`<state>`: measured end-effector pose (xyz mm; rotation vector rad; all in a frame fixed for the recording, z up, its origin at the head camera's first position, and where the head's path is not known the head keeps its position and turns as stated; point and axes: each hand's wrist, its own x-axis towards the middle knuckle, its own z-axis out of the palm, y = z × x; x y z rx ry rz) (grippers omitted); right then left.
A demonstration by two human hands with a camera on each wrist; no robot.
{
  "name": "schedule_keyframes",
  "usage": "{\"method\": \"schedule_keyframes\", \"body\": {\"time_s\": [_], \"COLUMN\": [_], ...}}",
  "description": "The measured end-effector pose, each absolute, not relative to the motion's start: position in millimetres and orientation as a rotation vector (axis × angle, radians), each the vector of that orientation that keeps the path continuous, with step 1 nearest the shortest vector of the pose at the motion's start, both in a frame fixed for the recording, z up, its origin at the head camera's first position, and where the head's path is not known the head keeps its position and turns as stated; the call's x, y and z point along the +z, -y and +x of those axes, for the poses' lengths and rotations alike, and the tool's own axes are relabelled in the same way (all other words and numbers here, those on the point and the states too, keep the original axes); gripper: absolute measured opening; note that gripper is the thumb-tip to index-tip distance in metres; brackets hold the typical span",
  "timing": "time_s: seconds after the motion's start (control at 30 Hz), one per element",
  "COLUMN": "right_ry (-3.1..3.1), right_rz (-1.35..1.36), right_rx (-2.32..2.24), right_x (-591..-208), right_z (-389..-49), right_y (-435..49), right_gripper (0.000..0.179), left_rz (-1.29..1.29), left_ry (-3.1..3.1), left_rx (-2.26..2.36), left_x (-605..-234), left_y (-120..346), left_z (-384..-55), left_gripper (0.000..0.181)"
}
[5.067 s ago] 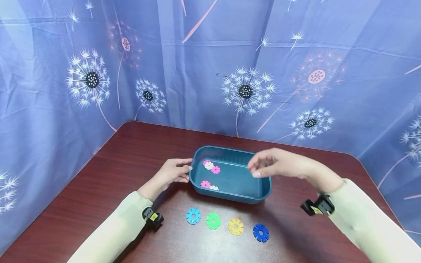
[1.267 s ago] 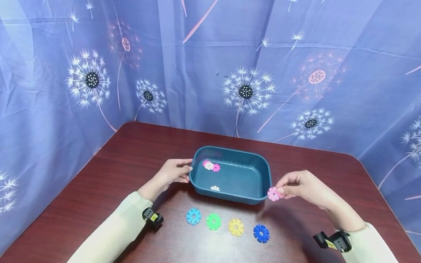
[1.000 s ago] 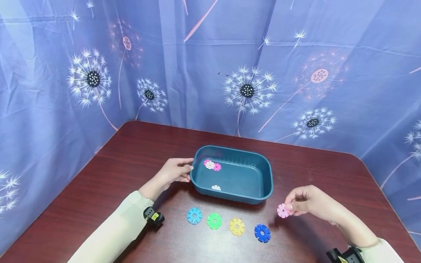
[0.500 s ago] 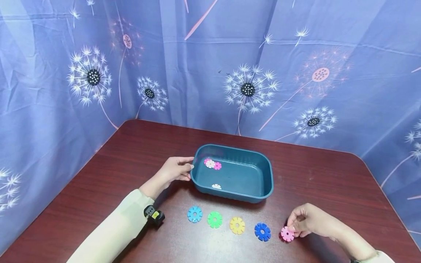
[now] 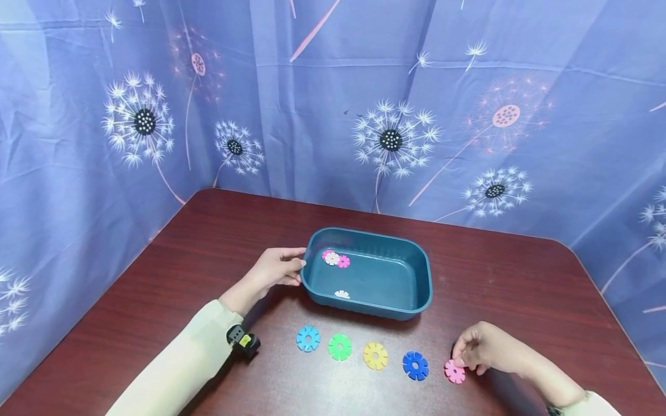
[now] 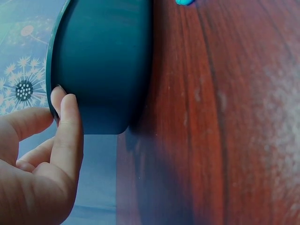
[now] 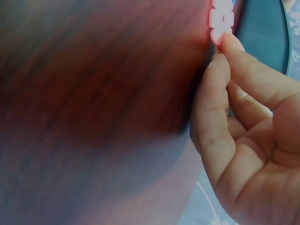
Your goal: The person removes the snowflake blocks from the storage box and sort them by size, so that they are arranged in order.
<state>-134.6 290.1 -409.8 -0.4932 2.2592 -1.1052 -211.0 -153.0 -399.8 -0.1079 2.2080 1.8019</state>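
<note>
Your right fingers [image 7: 213,110] pinch a pink disc [image 5: 457,378], navy disc [image 5: 415,374] beside them; your left fingers [image 6: 66,138] grip the tub [image 5: 374,284], apparently steadying it.

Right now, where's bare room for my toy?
The table is bare between the left grip and the dandelion curtain, and right of the teal tub, behind the right grip. So is the tub's right half. In front of the tub is crowded: light blue disc, green disc, yellow disc, dark blue disc, then the right grip's pink disc.
</note>
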Motion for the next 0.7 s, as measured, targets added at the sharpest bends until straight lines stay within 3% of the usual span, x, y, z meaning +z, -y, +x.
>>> {"method": "schedule_keyframes", "body": {"time_s": [0.7], "right_ry": [-2.362], "right_rz": [-0.526], "right_rx": [-1.011], "right_x": [-413.8], "right_z": [-131.0], "right_y": [-286.7], "right_gripper": [0.006], "left_rz": [-0.087], "left_ry": [-2.228], "left_rx": [1.793], "left_x": [-401.1], "left_y": [153.2], "left_z": [-210.4], "left_gripper": [0.049]}}
